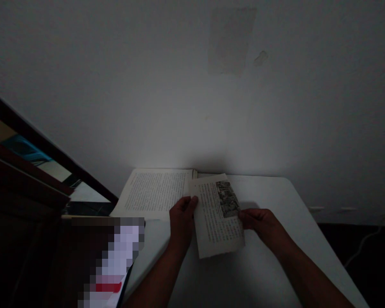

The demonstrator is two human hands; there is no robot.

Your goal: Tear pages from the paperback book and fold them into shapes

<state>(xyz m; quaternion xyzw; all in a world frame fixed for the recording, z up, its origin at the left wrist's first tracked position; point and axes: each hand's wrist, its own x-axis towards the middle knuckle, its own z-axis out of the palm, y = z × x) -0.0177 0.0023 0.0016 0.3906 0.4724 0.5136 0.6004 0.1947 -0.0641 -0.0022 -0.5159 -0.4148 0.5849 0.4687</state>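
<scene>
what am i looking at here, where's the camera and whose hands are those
There is no machine here. This is one picture from a camera worn on a person's head, looking forward and down, so the two arms coming in from the bottom are that person's own. A white table stands against a pale wall. On it lies an open book of printed text. The left hand and the right hand each pinch a side edge of a page, which is tilted and carries text and a small photo. Whether it is bound into the book I cannot tell. Dark wooden furniture sits at the left.
</scene>
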